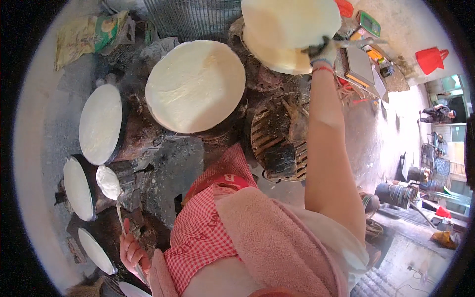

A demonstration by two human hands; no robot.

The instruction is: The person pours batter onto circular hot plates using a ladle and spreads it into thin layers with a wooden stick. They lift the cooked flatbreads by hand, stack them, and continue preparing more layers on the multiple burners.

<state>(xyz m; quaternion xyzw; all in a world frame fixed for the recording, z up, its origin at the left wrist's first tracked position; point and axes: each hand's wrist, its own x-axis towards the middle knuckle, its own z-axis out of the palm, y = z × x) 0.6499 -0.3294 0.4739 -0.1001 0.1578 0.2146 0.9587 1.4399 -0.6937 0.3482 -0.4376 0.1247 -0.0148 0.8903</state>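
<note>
My left hand (pixel 133 252), bare, is closed around the handle of a ladle (pixel 108 182) whose bowl is heaped with white batter, beside several round griddles coated in pale batter. The nearest coated griddles are an upright-looking oval (pixel 100 124) and a narrower one (pixel 78 188). A larger pale round (pixel 196 86) lies ahead. My right hand (pixel 322 51) wears a light glove with dark fingertips and is at the lower right rim of a big pale round sheet (pixel 289 29). A long flat strip (pixel 362 42) extends rightward from that hand; whether its fingers grip it or the sheet is unclear.
A slatted round rack (pixel 278 144) with a dark piece on it is below my right forearm. A printed sack (pixel 87 35) lies at upper left, near a wire grid (pixel 196 18). At right are a cluttered table (pixel 399 80), a metal bucket (pixel 395 195) and a distant person (pixel 438 113).
</note>
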